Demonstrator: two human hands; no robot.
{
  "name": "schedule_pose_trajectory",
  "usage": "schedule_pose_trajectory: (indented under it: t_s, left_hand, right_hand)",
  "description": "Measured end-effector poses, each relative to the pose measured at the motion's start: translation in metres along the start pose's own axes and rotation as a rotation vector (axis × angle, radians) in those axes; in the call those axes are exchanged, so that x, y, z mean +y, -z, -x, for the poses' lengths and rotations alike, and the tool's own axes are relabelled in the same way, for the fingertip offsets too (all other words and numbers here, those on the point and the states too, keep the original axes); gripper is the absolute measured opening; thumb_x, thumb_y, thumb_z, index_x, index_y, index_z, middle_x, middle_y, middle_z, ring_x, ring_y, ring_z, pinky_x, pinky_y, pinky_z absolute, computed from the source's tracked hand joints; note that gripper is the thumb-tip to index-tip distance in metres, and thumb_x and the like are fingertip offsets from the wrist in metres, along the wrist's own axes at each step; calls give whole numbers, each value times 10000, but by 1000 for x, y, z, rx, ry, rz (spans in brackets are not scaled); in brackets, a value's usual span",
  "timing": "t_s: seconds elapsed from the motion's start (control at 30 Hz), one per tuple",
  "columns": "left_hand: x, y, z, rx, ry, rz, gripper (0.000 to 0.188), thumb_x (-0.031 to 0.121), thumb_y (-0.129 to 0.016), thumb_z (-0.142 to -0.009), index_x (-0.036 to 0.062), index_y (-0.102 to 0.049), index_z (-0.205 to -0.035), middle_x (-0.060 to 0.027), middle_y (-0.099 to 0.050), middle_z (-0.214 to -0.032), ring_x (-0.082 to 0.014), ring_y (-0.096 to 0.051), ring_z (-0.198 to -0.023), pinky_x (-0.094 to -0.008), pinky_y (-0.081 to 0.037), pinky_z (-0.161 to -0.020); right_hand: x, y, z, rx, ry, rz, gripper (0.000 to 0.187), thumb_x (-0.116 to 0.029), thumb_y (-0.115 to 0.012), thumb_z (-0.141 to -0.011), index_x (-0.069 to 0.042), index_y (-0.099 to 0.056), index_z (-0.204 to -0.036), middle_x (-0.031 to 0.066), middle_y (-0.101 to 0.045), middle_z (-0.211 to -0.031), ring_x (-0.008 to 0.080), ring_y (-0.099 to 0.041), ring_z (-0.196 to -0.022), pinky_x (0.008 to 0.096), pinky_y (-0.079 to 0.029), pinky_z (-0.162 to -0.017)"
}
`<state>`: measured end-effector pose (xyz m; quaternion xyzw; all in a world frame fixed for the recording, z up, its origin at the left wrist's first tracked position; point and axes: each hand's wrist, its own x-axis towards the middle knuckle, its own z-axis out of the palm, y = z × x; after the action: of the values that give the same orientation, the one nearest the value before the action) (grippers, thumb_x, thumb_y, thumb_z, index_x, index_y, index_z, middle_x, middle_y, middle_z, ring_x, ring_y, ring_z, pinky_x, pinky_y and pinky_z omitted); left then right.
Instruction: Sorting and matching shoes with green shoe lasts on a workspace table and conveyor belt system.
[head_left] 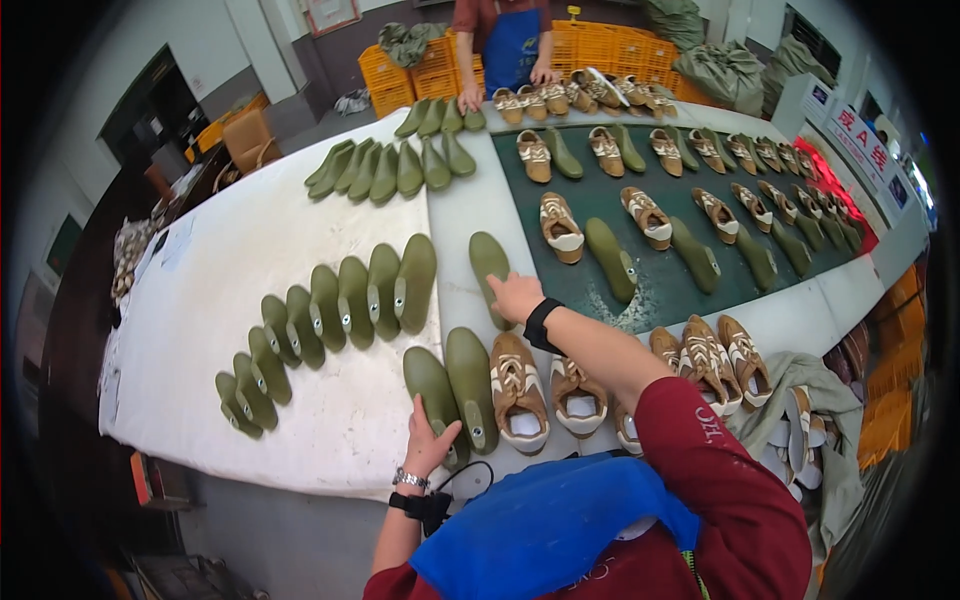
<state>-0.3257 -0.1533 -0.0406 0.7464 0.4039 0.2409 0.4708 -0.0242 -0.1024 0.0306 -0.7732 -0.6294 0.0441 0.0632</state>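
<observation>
My left hand [430, 440] is wrapped round the heel end of a green shoe last [428, 380] at the near edge of the table. A second green last [468, 385] lies close beside it on the right. Farther forward, my right hand [517, 297] grips another green last [490, 258] by its heel part, on the white strip beside the dark green belt. To the right of the near lasts stand brown-and-white sneakers [519, 395], partly hidden by my right arm.
Green lasts [384, 285] form a slanting row on the white table [200, 330], with more [383, 172] beyond. Sneakers [560, 225] and lasts alternate on the green belt [650, 290]. Across the table stands a person in a blue apron [513, 50], before orange crates [600, 45].
</observation>
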Motion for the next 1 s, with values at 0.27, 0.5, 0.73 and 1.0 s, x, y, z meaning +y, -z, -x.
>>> schedule_pose_trajectory:
  t_s: [0.27,0.5,0.73,1.0]
  left_hand:
    - [60,-16,-3,-77,-391,-730,716,391,-735,-635,57,-475,-1213,-251,-398,-1238,-439,-355,-1142,-491,-321,-948]
    - [59,-19,-7,-65,-443,-736,724,359,-731,-633,53,-458,-1229,-182,-534,-1092,-391,-426,-1042,-455,-342,-920]
    - [55,-20,-9,-127,-427,-678,711,291,-711,-677,31,-405,-1264,-173,-559,-1050,-365,-451,-1030,-438,-294,-975]
    - [57,-21,-1,-137,-356,-719,761,243,-714,-658,43,-359,-1302,-179,-561,-1047,-380,-422,-1071,-456,-273,-999]
  right_hand:
    - [34,-15,8,-276,55,-254,625,-268,-550,-810,-142,-270,-1354,183,-610,-962,345,-587,-876,429,-459,-755]
    - [76,91,111,-310,330,-259,315,-283,-582,-750,-40,-639,-941,152,-646,-863,328,-607,-827,401,-482,-732]
    - [93,138,279,-522,189,-317,232,-196,-559,-813,-22,-607,-958,152,-626,-833,324,-590,-767,380,-465,-690]
    - [188,206,398,1242,203,-1921,252,-202,-442,-909,-37,-527,-1080,29,-551,-806,94,-471,-607,230,-424,-619]
